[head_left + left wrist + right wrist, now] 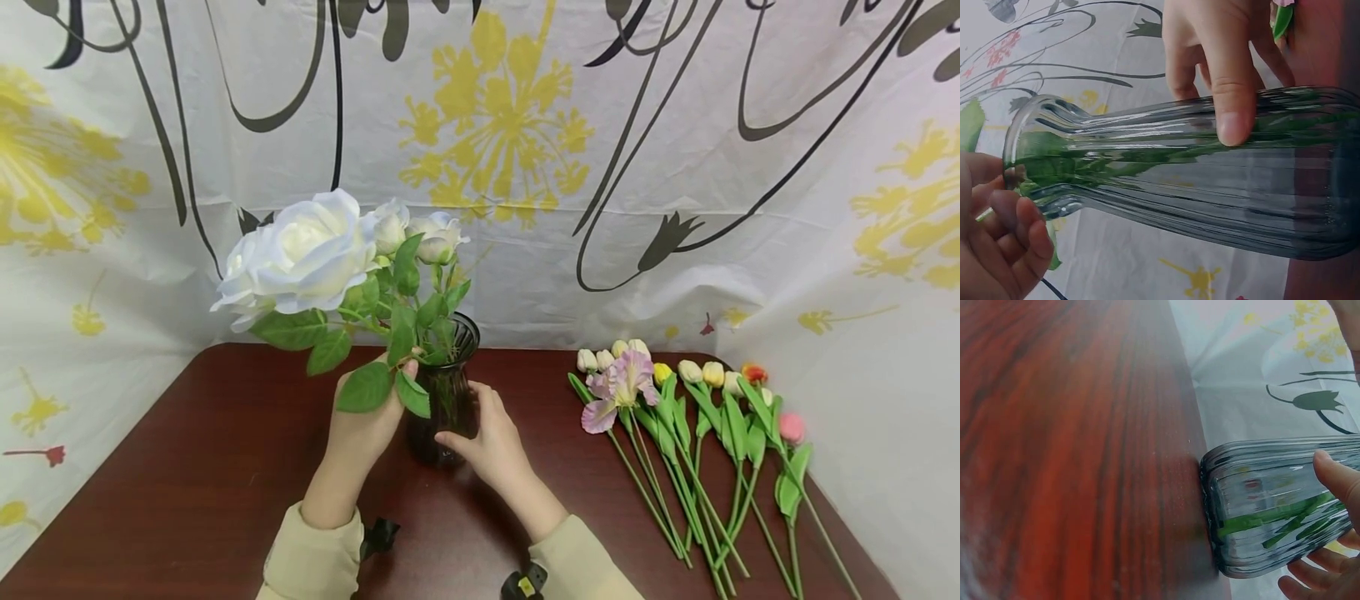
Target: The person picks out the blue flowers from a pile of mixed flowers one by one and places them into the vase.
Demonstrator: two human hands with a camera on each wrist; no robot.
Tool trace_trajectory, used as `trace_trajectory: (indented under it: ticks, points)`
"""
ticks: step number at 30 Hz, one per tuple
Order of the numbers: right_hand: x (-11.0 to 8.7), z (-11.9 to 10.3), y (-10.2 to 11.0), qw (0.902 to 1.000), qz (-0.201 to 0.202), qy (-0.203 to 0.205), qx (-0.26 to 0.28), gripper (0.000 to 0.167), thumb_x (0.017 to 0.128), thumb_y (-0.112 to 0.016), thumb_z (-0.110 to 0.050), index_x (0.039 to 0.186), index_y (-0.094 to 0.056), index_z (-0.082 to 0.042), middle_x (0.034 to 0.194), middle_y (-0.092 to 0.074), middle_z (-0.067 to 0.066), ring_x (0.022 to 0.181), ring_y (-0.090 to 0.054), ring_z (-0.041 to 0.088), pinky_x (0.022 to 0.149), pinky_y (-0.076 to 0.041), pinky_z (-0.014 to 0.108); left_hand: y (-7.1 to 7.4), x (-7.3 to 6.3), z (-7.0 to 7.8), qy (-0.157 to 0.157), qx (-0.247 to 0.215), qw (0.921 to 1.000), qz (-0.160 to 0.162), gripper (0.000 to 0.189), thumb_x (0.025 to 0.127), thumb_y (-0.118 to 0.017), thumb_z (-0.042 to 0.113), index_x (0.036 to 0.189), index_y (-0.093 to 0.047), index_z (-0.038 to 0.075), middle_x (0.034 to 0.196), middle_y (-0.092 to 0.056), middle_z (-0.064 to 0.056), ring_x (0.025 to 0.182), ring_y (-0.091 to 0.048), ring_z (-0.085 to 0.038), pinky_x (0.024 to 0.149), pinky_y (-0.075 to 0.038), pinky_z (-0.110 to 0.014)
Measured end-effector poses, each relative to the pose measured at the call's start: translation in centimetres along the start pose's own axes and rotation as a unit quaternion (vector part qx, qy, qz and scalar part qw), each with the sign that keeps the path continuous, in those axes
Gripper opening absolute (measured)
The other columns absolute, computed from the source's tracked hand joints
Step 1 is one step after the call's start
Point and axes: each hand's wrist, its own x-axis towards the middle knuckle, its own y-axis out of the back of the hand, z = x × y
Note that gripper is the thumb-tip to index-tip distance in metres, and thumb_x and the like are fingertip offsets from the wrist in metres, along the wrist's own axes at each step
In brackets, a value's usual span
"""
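A dark, ribbed glass vase stands upright on the table. Green stems reach down inside it, seen through the glass in the right wrist view. They belong to an artificial white rose with smaller white blooms and green leaves, leaning left over the rim. Up at the mouth, my left hand holds the rose's stem with curled fingers, partly hidden by leaves. My right hand grips the vase's body from the right, its thumb on the near side and its fingers around the far side.
Artificial tulips, white, yellow, orange and pink, lie on the right of the dark red-brown table. A pale purple iris lies on their left side. Behind the table hangs a white patterned cloth.
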Motion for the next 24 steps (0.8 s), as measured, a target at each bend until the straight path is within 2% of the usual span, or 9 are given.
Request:
trace_trajectory:
  ticks: [2,5,7,9,12,15,19,24]
  points:
    - [0.0,0.0,-0.1,1.0,-0.001,-0.002,0.001,0.078,0.075,-0.084,-0.027,0.137,-0.041,-0.007,0.122,-0.052,0.012,0.112,-0.055,0.026,0.089,-0.047,0.044,0.0,0.0,-0.2,-0.021,0.014,0.9997,0.007,0.022,0.092,-0.066,0.012,0.111,-0.067,0.001,0.084,-0.069,-0.009,0.075,-0.065,-0.018,0.065,-0.052,-0.037]
    - [-0.1,-0.2,-0.2,1.0,-0.006,-0.002,0.005,0.078,0.075,-0.084,-0.027,0.138,-0.041,-0.006,0.123,-0.051,0.011,0.112,-0.055,0.026,0.089,-0.047,0.044,0.1,-0.1,-0.7,-0.072,0.046,0.9958,0.034,0.024,0.087,-0.071,0.005,0.108,-0.064,-0.005,0.067,-0.062,-0.007,0.057,-0.058,-0.015,0.053,-0.049,-0.034]
    - [-0.1,-0.2,-0.2,0.9999,-0.01,-0.001,0.007,0.079,0.076,-0.084,-0.027,0.138,-0.04,-0.006,0.124,-0.051,0.011,0.113,-0.054,0.026,0.089,-0.047,0.045,0.2,-0.3,-0.9,-0.104,0.063,0.9914,0.05,0.028,0.084,-0.072,0.0,0.109,-0.063,-0.009,0.065,-0.062,-0.008,0.053,-0.057,-0.014,0.051,-0.049,-0.033]
    - [0.0,-0.3,-0.2,0.9999,-0.016,0.0,0.007,0.078,0.076,-0.083,-0.027,0.138,-0.04,-0.006,0.124,-0.051,0.011,0.114,-0.054,0.026,0.089,-0.047,0.045,0.4,-0.5,-1.0,-0.117,0.06,0.9897,0.056,0.029,0.083,-0.07,-0.005,0.111,-0.062,-0.011,0.062,-0.06,-0.009,0.048,-0.053,-0.013,0.048,-0.047,-0.031]
    - [0.1,-0.2,-0.1,0.9997,-0.024,0.001,0.001,0.078,0.076,-0.083,-0.028,0.138,-0.041,-0.006,0.123,-0.053,0.011,0.113,-0.054,0.026,0.09,-0.046,0.045,0.6,-0.9,-1.3,-0.105,0.043,0.9923,0.049,0.03,0.085,-0.064,-0.01,0.114,-0.061,-0.008,0.057,-0.057,-0.004,0.044,-0.046,-0.009,0.046,-0.041,-0.028]
    - [0.2,0.0,0.3,0.9994,-0.034,0.008,-0.007,0.076,0.076,-0.082,-0.027,0.138,-0.042,-0.006,0.122,-0.055,0.01,0.111,-0.055,0.024,0.09,-0.046,0.044,0.8,-1.4,-1.6,-0.084,0.024,0.9953,0.042,0.031,0.087,-0.062,-0.007,0.117,-0.062,-0.001,0.057,-0.057,0.001,0.046,-0.045,-0.005,0.047,-0.04,-0.027]
    - [0.4,0.5,1.4,0.9985,-0.044,0.029,-0.015,0.07,0.078,-0.081,-0.023,0.136,-0.046,-0.006,0.12,-0.06,0.008,0.11,-0.057,0.023,0.091,-0.046,0.043,1.4,-2.2,-2.2,-0.074,0.015,0.9965,0.036,0.028,0.088,-0.066,0.001,0.116,-0.065,0.007,0.069,-0.064,0.003,0.05,-0.048,-0.005,0.053,-0.044,-0.028]
    - [0.3,1.1,4.0,0.9985,-0.025,0.04,-0.028,0.049,0.082,-0.075,-0.016,0.126,-0.057,-0.003,0.116,-0.063,0.012,0.11,-0.058,0.026,0.093,-0.046,0.044,2.8,-3.3,-3.6,-0.055,0.057,0.9968,0.007,0.012,0.088,-0.068,0.008,0.1,-0.068,0.011,0.075,-0.063,0.009,0.058,-0.051,-0.006,0.053,-0.045,-0.026]
